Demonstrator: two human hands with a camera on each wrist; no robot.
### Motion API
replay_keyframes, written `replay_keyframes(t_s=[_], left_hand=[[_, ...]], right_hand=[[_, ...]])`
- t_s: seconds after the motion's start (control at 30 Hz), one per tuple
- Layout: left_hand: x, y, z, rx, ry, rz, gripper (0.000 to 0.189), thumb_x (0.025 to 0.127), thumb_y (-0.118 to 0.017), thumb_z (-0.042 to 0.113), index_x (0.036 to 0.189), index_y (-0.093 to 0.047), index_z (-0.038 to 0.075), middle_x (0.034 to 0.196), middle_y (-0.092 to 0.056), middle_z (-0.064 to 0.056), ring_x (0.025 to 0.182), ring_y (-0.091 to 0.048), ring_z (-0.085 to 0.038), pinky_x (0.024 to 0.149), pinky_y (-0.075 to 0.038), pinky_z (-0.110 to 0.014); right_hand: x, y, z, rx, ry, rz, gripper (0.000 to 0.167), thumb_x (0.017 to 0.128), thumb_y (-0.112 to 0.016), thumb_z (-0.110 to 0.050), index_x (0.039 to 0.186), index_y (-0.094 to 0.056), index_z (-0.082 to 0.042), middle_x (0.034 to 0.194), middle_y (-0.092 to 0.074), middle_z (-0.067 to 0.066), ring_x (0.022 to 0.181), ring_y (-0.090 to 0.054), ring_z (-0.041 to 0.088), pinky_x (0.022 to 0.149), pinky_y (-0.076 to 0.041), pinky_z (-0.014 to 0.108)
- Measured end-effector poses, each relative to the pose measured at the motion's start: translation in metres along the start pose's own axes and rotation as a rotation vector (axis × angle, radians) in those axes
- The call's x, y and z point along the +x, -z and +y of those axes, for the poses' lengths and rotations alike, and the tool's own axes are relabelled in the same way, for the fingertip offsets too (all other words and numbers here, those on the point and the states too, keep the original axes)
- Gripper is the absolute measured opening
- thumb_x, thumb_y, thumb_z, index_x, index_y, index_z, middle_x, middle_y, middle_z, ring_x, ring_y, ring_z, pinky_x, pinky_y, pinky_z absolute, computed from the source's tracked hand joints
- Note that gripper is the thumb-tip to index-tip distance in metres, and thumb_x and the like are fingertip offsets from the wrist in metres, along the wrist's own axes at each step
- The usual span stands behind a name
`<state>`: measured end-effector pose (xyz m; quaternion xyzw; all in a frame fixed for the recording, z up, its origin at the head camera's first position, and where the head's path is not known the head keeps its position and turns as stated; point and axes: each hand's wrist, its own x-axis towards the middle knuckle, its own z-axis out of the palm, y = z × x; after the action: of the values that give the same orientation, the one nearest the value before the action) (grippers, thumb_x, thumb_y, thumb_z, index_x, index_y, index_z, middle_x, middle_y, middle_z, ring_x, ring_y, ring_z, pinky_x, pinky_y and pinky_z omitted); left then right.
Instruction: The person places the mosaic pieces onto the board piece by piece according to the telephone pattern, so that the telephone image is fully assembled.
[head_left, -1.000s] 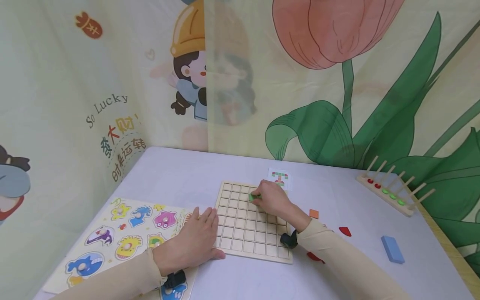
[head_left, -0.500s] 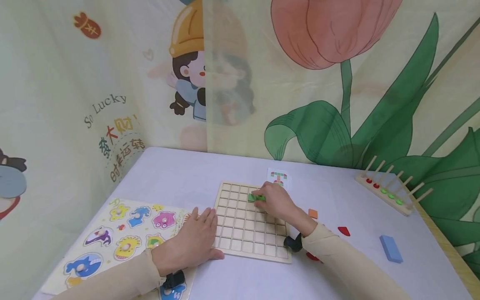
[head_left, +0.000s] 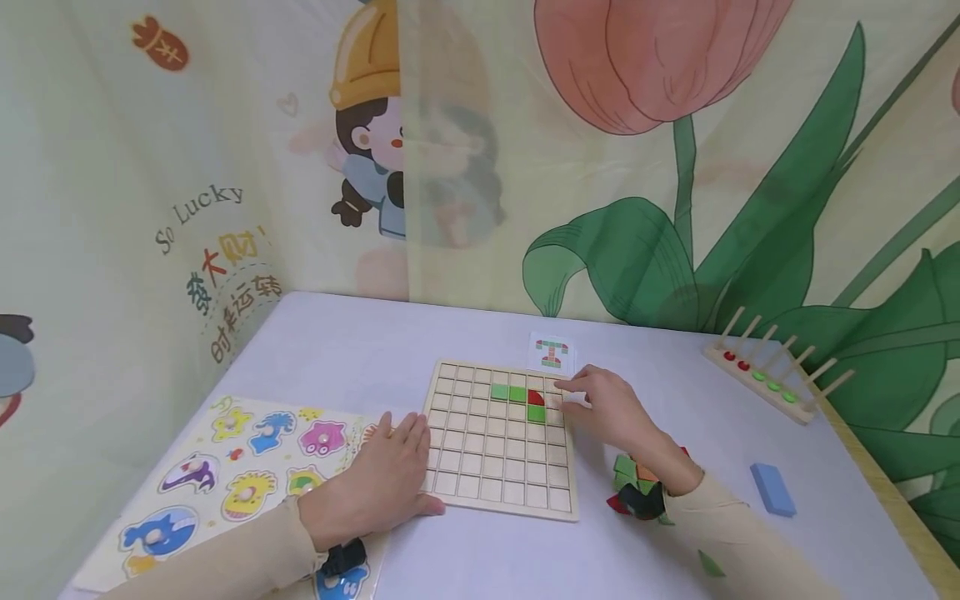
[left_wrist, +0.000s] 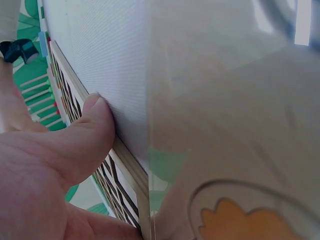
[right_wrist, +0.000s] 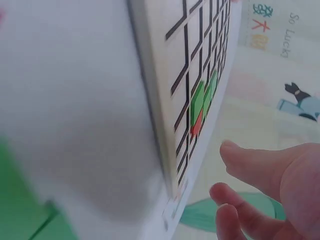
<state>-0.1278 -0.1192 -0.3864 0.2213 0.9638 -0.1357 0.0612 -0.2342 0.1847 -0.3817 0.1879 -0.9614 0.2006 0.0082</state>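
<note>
A wooden grid board (head_left: pixel 480 450) lies flat on the white table. Green square tiles (head_left: pixel 517 393) and one red rounded tile (head_left: pixel 535 397) sit in cells of its upper right part. My left hand (head_left: pixel 378 475) rests flat, fingers straight, at the board's left edge; in the left wrist view its thumb (left_wrist: pixel 97 120) touches the board's side. Above the board's right edge hovers my right hand (head_left: pixel 611 412). The right wrist view shows its thumb (right_wrist: pixel 250 162) and fingers apart, with nothing between them.
A knob puzzle with sea animals (head_left: pixel 247 492) lies under the left forearm. Loose green, orange and red tiles (head_left: pixel 624 472) are partly hidden by the right wrist. A pattern card (head_left: pixel 551 352), a blue block (head_left: pixel 772 489) and a peg stand (head_left: pixel 757 379) lie around the board.
My right hand has moved right, away from the tiles it was touching, uncovering the red tile and a green one below it. The left hand stays in place.
</note>
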Motion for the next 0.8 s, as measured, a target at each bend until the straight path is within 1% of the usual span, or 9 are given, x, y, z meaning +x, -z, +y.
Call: replay_keyframes(t_s=[0.2, 0.43, 0.57, 0.7, 0.8], left_hand=[[0.000, 0.000, 0.000, 0.013, -0.003, 0.012, 0.096, 0.089, -0.056, 0.075, 0.149, -0.051, 0.000, 0.158, -0.048, -0.017, 0.150, -0.043, -0.029, 0.121, -0.036, -0.053], [0.001, 0.000, 0.000, 0.011, -0.003, 0.001, 0.096, 0.090, -0.055, 0.074, 0.149, -0.050, -0.001, 0.159, -0.047, -0.017, 0.151, -0.042, -0.030, 0.122, -0.035, -0.053], [0.000, -0.001, -0.001, -0.004, -0.006, 0.011, 0.096, 0.089, -0.057, 0.074, 0.149, -0.050, -0.002, 0.159, -0.047, -0.018, 0.151, -0.043, -0.030, 0.122, -0.034, -0.054], [0.000, -0.001, -0.001, -0.024, -0.010, 0.016, 0.096, 0.090, -0.058, 0.073, 0.149, -0.050, -0.003, 0.158, -0.047, -0.019, 0.150, -0.043, -0.031, 0.122, -0.034, -0.055], [0.000, -0.001, -0.001, -0.029, -0.012, 0.017, 0.096, 0.090, -0.058, 0.072, 0.148, -0.050, -0.003, 0.158, -0.047, -0.020, 0.150, -0.042, -0.031, 0.122, -0.034, -0.055]], right_hand=[[-0.019, 0.009, 0.020, 0.007, -0.104, -0.011, 0.039, 0.089, -0.079, -0.016, 0.127, -0.074, -0.009, 0.113, -0.070, 0.013, 0.084, -0.056, 0.020, 0.064, -0.047, 0.027], [-0.050, 0.013, 0.034, -0.031, -0.140, 0.013, 0.038, 0.087, -0.082, -0.017, 0.124, -0.076, -0.010, 0.105, -0.069, 0.011, 0.085, -0.058, 0.019, 0.060, -0.050, 0.022], [-0.068, 0.012, 0.038, -0.019, -0.174, -0.006, 0.038, 0.086, -0.083, -0.016, 0.122, -0.076, -0.009, 0.103, -0.069, 0.009, 0.083, -0.056, 0.018, 0.056, -0.049, 0.021], [-0.079, 0.008, 0.040, -0.017, -0.192, -0.029, 0.035, 0.083, -0.085, -0.015, 0.117, -0.079, -0.008, 0.099, -0.069, 0.004, 0.079, -0.054, 0.015, 0.055, -0.047, 0.020], [-0.085, 0.006, 0.040, -0.024, -0.205, -0.037, 0.037, 0.080, -0.087, -0.015, 0.115, -0.079, -0.008, 0.097, -0.068, 0.002, 0.078, -0.053, 0.013, 0.055, -0.046, 0.020]])
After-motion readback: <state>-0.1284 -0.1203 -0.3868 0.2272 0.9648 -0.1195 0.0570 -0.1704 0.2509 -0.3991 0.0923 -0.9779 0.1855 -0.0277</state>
